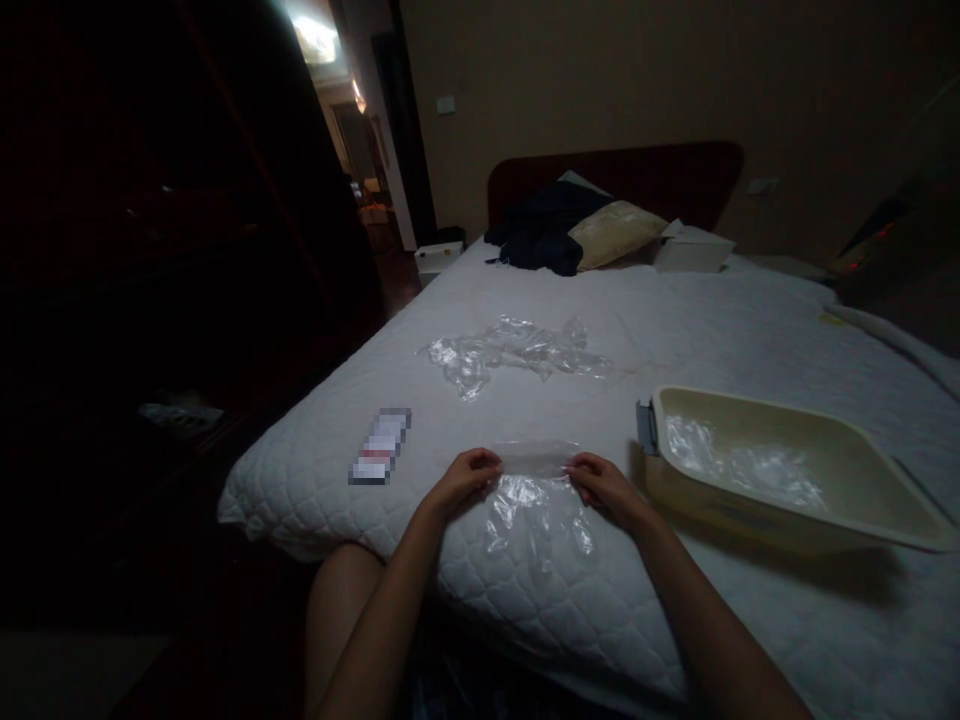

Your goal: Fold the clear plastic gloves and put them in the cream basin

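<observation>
A clear plastic bag [532,500] is stretched between my two hands above the near edge of the bed. My left hand [469,480] pinches its upper left corner, and my right hand [604,485] pinches the upper right one. The band between my fingers looks flat or folded, while the rest hangs down crumpled and shiny onto the quilted white cover. Farther back on the bed lies a loose heap of clear plastic [517,350]. To the right stands a cream plastic bin [750,520] with more clear plastic [772,475] inside.
A phone-like object [380,447], blurred out, lies left of my hands on the white bed cover [315,440]. Toward the headboard [675,165] are dark cloth [547,225], a beige pillow [619,232] and a white box [694,248]. The bin has a grey handle clip [646,428].
</observation>
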The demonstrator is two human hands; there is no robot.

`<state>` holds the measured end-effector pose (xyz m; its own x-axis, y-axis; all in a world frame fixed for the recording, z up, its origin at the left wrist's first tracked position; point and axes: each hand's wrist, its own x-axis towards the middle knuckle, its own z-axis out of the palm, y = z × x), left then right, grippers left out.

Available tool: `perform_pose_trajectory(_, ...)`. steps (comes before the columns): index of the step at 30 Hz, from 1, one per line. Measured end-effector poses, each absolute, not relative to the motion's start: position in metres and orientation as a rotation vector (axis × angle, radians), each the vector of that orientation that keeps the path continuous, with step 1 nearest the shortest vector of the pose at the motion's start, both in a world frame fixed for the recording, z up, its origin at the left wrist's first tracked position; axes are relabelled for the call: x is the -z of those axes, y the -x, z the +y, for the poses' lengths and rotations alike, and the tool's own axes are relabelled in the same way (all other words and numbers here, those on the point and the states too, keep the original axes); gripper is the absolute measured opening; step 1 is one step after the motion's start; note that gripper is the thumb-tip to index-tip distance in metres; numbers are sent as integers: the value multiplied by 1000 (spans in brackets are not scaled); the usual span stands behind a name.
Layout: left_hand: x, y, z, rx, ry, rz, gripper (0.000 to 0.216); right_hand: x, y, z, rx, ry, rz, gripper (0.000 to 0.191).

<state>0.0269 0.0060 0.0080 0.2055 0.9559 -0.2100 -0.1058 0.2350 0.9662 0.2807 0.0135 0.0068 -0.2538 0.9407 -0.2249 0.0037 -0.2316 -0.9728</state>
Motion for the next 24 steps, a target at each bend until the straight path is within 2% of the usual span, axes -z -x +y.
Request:
perform_pose_trajectory(7,-6,-23,0,-937,-1031,1051,34,-9,-281,8,-1617,1198,-1178,43)
perform_pose_trajectory(16,2,-25,2,-1012,-1083,1104,23,-2,-281,10,-1519,1213,-1239,27)
perform_pose_trajectory(24,3,-22,1,-1009,-1089,1111,23,3,-284,10,-1503,1225,-1224,27)
